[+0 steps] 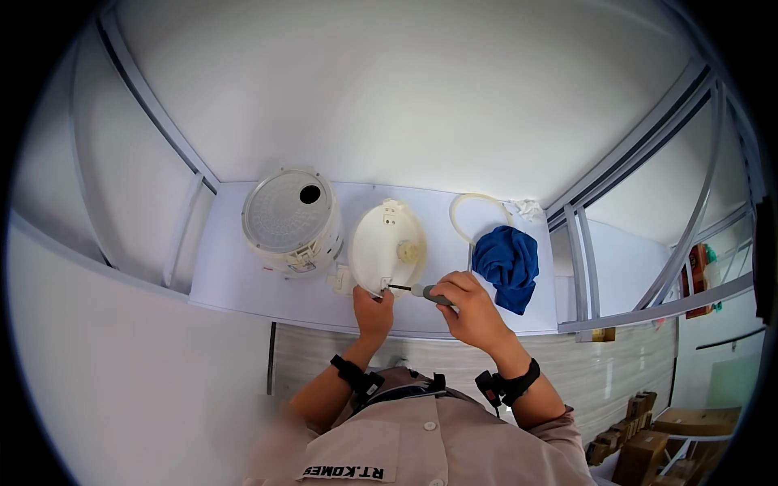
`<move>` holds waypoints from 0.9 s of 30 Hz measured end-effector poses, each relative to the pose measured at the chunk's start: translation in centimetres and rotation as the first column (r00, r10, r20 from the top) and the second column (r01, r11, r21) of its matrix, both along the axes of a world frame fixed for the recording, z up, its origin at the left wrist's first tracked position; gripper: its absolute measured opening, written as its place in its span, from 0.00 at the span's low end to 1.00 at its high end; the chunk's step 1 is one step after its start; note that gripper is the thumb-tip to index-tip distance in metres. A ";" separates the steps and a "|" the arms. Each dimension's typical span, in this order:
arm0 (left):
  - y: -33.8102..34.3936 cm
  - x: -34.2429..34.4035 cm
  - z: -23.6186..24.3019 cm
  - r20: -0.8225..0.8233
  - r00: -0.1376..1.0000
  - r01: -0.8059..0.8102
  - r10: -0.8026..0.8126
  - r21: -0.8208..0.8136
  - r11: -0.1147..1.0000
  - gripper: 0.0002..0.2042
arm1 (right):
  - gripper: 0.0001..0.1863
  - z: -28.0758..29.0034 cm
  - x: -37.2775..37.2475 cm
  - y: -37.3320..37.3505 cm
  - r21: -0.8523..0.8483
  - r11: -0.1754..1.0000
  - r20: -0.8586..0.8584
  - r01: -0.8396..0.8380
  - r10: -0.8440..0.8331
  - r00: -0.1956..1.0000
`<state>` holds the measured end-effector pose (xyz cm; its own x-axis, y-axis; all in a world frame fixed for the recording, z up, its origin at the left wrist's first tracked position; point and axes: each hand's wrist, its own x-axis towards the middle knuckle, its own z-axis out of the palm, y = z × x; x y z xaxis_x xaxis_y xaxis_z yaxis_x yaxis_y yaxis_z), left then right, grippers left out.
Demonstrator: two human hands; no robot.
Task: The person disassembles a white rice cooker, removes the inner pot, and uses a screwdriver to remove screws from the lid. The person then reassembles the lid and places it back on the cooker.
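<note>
An oval white plastic cover (369, 243) with small fittings and a cream round piece (407, 251) lies in the middle of the white worktop. My left hand (373, 312) grips its lower edge. My right hand (468, 308) is closed round a grey-handled screwdriver (429, 293), whose shaft points left to a small fitting at the cover’s bottom; the exact tip is too small to make out. A small white plastic piece (340, 279) lies just left of the cover. Farther left stands a white cylindrical housing (284, 219) with a grey top and a dark round hole.
A pale ring (456, 215), a blue cloth (506, 263) and a crumpled white bit (531, 208) lie on the worktop (219, 275) at the right. Metal frames (583, 259) border both sides. Cardboard boxes (640, 454) stand on the floor at lower right.
</note>
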<state>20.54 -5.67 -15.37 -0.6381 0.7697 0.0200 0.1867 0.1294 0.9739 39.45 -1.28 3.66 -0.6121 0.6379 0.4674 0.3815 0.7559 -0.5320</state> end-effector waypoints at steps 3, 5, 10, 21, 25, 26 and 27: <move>-0.1 0.0 0.3 -0.023 1.000 -0.015 0.015 -0.005 1.000 0.18 | 0.14 -0.7 -0.5 -1.0 -0.181 0.943 0.095 0.278 -0.265 0.960; -0.1 -0.1 0.4 -0.001 1.000 -0.006 0.006 -0.019 1.000 0.18 | 0.17 -1.0 -0.6 -1.3 -0.268 0.770 0.360 0.579 -0.478 0.801; -0.1 -0.1 0.5 0.013 1.000 -0.027 0.028 -0.037 0.999 0.18 | 0.19 0.2 0.2 -0.8 -0.267 0.941 0.317 0.209 -0.119 0.941; 0.0 -0.6 -0.1 -0.004 0.999 -0.037 0.037 -0.074 0.997 0.19 | 0.16 0.9 -0.6 -0.7 -0.490 0.744 0.420 0.454 -0.254 0.871; 0.3 -0.6 0.1 0.011 1.000 -0.006 0.006 -0.036 0.999 0.19 | 0.16 -1.0 0.7 0.1 -0.178 0.984 0.063 0.004 0.007 0.998; 0.4 -0.6 0.3 0.035 0.999 0.004 -0.002 -0.043 0.999 0.20 | 0.16 -1.0 0.7 0.5 -0.047 0.992 -0.029 -0.119 0.117 0.993; 0.5 -0.5 0.6 0.060 0.998 0.014 -0.011 -0.049 0.999 0.20 | 0.16 -1.3 0.6 0.4 -0.078 0.994 -0.045 -0.075 0.072 0.996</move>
